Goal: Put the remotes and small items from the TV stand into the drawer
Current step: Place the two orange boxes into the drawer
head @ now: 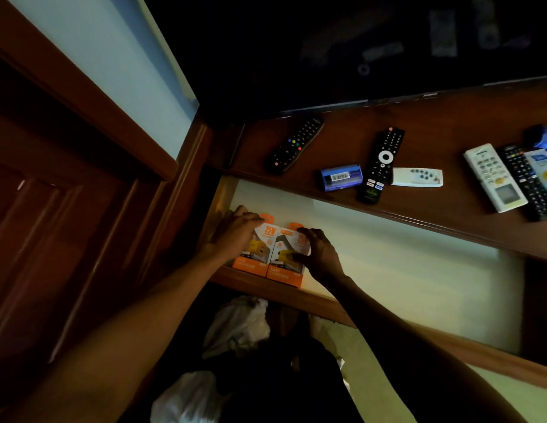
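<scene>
The drawer (388, 251) stands pulled out below the TV stand (449, 215), and its pale bottom is mostly bare. In its near left corner two orange charger boxes lie flat, side by side and touching. The left hand (235, 233) lies over the left charger box (250, 264) with fingers bent over its upper part; it covers the top half of the box, so I cannot tell if it really grips it or only presses on it. The right hand (319, 254) holds the right charger box (284, 270) at its right edge, fingers curled on top and the thumb on the front. The print on both boxes is blurred and not readable.

On the wooden surface above the drawer lie, from left to right, a black remote (293, 145), a blue box with a barcode (341, 177), a long black remote with a white ring (381, 164), a small white remote (417, 177), a white remote with a screen (495, 178) and one more black remote (528, 181). At the right border a pale packet (544, 166) and something blue (544, 137) are cut off, and I cannot say what they are. The dark TV screen (357, 41) shows only faint reflections. Below the drawer, white plastic bags (235, 325) are dim and partly hidden by the arms.
</scene>
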Motion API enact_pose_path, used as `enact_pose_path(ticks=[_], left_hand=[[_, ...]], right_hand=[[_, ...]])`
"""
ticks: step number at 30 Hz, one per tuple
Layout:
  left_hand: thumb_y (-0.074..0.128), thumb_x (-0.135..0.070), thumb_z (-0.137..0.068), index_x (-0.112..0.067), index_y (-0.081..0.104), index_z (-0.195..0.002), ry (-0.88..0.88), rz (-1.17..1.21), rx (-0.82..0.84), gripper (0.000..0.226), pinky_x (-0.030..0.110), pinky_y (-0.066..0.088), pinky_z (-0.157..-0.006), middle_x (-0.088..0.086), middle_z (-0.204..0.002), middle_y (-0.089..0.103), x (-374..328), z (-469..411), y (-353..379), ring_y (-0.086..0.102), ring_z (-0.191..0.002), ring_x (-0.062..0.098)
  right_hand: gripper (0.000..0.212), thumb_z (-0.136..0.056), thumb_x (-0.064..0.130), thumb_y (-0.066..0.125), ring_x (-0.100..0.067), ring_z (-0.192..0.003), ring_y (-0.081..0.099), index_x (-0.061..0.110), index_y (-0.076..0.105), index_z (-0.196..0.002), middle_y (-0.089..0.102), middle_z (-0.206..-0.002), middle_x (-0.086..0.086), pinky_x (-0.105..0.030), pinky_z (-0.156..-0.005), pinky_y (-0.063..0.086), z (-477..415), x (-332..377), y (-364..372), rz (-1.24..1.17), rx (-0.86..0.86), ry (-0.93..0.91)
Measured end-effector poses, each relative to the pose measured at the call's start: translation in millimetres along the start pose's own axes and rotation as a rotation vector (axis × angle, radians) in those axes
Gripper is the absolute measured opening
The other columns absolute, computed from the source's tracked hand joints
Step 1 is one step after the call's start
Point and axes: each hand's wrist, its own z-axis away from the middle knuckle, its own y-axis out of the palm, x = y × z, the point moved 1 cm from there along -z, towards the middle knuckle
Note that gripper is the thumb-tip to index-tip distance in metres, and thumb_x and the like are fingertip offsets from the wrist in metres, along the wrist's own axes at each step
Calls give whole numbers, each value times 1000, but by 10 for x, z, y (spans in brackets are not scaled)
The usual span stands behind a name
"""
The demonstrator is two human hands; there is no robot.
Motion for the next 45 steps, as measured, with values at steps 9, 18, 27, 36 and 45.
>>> enact_pose_path(ticks=[9,18,27,36,45], left_hand=[[60,-22,-87,-18,58,-131,14,-324,28,45,40,31,-96,-3,-136,57,211,132,-209,40,-120,26],[54,-12,-86,-11,60,-126,-5,-395,24,40,45,29,-103,3,-134,58,281,183,-273,35,-131,28],[56,-19,-90,-18,59,-131,52,-166,-40,40,40,36,-100,2,-130,62,156,155,-546,47,-125,24],[57,-33,-94,-21,55,-132,-17,251,-484,40,40,51,-89,2,-121,64,-425,-305,-1226,57,-113,23],[66,-44,-87,-16,29,-151,-194,135,-230,79,51,30,-111,15,-151,38,-818,-975,-1080,32,-139,38]], right_hand=[[68,-81,25,75,-33,-123,52,19,44,-142,44,-141,-11,-46,-95,54,-147,372,287,-49,-12,-11],[66,-81,24,74,-33,-123,51,20,46,-141,47,-139,-11,-45,-98,53,-230,552,439,-94,-22,11],[81,-82,42,72,-42,-123,51,20,32,-148,25,-154,-16,-49,-94,50,-226,699,239,187,95,16],[42,-83,47,69,-25,-104,66,20,64,-114,70,-112,-3,-37,-82,53,86,778,-949,180,-150,-36],[26,-87,30,64,-39,-91,66,16,62,-108,72,-100,-16,-35,-67,48,-84,444,-2009,42,-392,93]])
